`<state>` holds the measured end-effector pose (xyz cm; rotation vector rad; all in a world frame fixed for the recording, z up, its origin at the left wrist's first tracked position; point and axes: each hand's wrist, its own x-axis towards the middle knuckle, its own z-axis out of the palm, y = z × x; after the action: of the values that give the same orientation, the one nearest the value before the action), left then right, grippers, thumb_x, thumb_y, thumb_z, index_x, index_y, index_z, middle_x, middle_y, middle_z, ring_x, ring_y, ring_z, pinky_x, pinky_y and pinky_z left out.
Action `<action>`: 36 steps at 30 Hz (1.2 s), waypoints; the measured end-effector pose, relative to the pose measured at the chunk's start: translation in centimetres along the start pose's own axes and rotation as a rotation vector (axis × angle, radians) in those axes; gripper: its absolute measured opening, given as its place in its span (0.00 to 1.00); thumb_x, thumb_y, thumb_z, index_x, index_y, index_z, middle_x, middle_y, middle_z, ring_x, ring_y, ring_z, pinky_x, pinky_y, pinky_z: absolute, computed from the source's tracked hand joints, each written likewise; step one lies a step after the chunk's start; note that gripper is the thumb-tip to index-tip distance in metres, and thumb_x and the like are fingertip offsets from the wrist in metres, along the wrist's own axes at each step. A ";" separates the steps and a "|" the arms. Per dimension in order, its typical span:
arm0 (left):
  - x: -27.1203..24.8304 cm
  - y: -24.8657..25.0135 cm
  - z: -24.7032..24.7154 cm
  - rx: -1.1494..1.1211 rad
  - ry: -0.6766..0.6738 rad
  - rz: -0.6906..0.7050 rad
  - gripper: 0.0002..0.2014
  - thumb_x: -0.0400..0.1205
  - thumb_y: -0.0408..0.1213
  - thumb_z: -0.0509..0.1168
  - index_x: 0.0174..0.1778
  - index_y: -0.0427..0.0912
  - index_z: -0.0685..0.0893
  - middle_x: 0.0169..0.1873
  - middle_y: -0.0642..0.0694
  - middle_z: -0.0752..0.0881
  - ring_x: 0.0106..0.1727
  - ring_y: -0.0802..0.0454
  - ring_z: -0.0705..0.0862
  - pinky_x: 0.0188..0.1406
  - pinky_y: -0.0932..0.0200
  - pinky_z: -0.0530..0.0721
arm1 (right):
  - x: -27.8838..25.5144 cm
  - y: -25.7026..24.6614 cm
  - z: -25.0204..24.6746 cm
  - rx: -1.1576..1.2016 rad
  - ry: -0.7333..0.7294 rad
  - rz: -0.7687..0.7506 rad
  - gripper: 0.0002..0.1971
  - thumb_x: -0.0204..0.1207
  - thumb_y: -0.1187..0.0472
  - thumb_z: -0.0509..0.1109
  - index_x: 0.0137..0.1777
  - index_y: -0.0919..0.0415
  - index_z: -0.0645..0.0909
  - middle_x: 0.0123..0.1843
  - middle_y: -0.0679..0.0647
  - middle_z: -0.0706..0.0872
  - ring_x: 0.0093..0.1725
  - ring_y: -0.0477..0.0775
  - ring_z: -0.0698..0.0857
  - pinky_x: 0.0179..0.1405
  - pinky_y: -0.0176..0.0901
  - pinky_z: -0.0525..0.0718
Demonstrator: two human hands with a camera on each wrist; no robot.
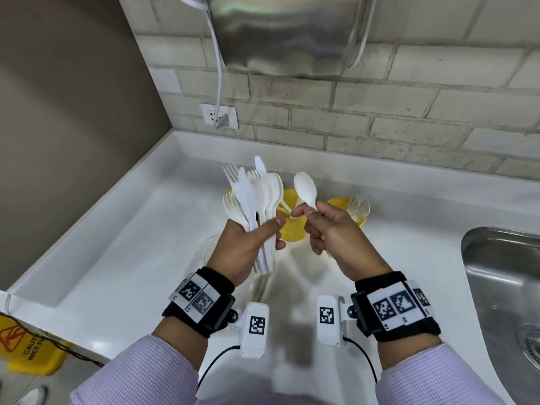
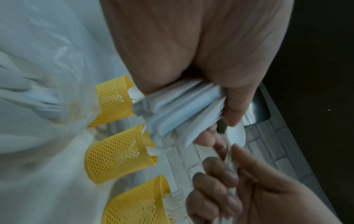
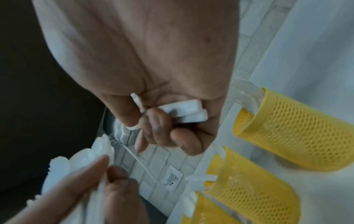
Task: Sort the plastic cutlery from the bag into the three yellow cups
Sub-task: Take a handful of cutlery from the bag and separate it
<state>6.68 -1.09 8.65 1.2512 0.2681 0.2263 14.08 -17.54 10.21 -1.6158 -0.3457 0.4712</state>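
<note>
From the head view, my left hand (image 1: 244, 247) is wrapped around a bundle of white plastic cutlery (image 1: 255, 197), forks, knives and spoons fanned upward, thumb pressed across the handles. My right hand (image 1: 333, 232) pinches a single white spoon (image 1: 306, 190) by its handle, bowl up, with the other fingers curled in. Both hands are raised above the white counter (image 1: 122, 252). Behind them stand the yellow cups: the middle cup (image 1: 292, 226) shows between my hands, the right cup (image 1: 355, 211) has forks sticking out, and only a sliver of the left cup (image 1: 230, 192) peeks past the bundle. A clear plastic bag (image 1: 201, 252) lies crumpled on the counter under my left hand. A steel sink (image 1: 502, 287) sits to the right, and a wall socket (image 1: 218, 116) with a white cable plugged in is on the tiled wall.

From the left wrist, my palm closes on the bundle's handles (image 2: 178, 112), and the three mesh cups line up beyond, the middle cup (image 2: 116, 154) nearest the centre. My right hand's fingers (image 2: 220, 178) are blurred at the lower right.

From the right wrist, two white handle ends (image 3: 185, 110) poke out under my curled fingers, so I cannot tell whether that hand grips one piece or two. The right cup (image 3: 295, 130) is alongside
</note>
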 end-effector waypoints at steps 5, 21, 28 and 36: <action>-0.2 -0.1 0.6 -0.005 -0.080 -0.033 0.20 0.78 0.33 0.75 0.66 0.35 0.83 0.40 0.42 0.83 0.38 0.47 0.81 0.41 0.49 0.88 | -0.5 -1.6 1.5 0.102 0.086 -0.149 0.05 0.84 0.65 0.71 0.47 0.65 0.81 0.24 0.40 0.77 0.22 0.41 0.70 0.27 0.32 0.69; -0.6 0.4 0.4 -0.021 -0.078 -0.062 0.17 0.83 0.29 0.71 0.67 0.28 0.80 0.44 0.38 0.84 0.41 0.45 0.87 0.43 0.47 0.90 | 0.5 -1.0 3.0 0.143 0.215 -0.139 0.13 0.79 0.55 0.77 0.45 0.67 0.84 0.32 0.63 0.87 0.25 0.52 0.81 0.29 0.43 0.75; -0.5 0.9 0.5 -0.029 -0.079 -0.004 0.06 0.84 0.23 0.69 0.55 0.33 0.84 0.41 0.39 0.86 0.42 0.44 0.88 0.42 0.47 0.91 | 0.6 -0.9 3.6 0.336 0.161 -0.012 0.17 0.80 0.52 0.76 0.55 0.67 0.83 0.50 0.78 0.88 0.34 0.61 0.81 0.24 0.41 0.73; -0.4 1.1 0.9 -0.074 -0.116 0.036 0.10 0.83 0.24 0.69 0.60 0.27 0.85 0.53 0.18 0.85 0.53 0.30 0.88 0.57 0.29 0.87 | -0.1 -1.3 4.1 0.311 0.097 -0.051 0.04 0.87 0.63 0.68 0.51 0.60 0.84 0.40 0.51 0.93 0.31 0.45 0.88 0.23 0.37 0.81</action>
<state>6.59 -1.66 10.01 1.1918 0.1363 0.1921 12.03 -13.96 11.24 -1.3193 -0.2272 0.3857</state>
